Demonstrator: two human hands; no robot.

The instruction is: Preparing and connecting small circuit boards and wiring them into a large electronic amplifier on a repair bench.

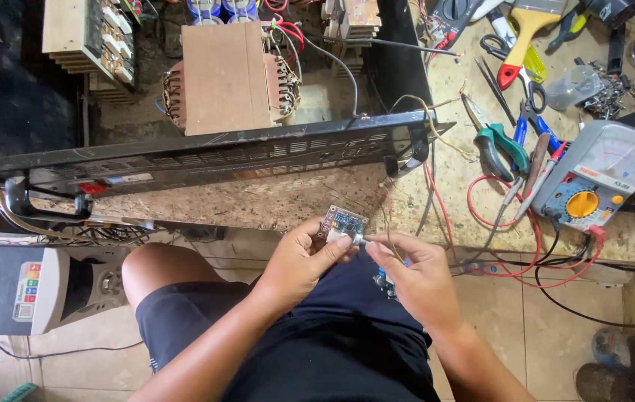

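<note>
**Small board held off the bench edge**

The left hand (pixel 299 260) pinches a small circuit board (pixel 342 222) just past the bench's (pixel 287 201) front edge; the right hand (pixel 414 275) fingers close narrowly on a thin wire (pixel 386 223) at it. A tug could likely snap the joint or drop the board onto the lap
</note>
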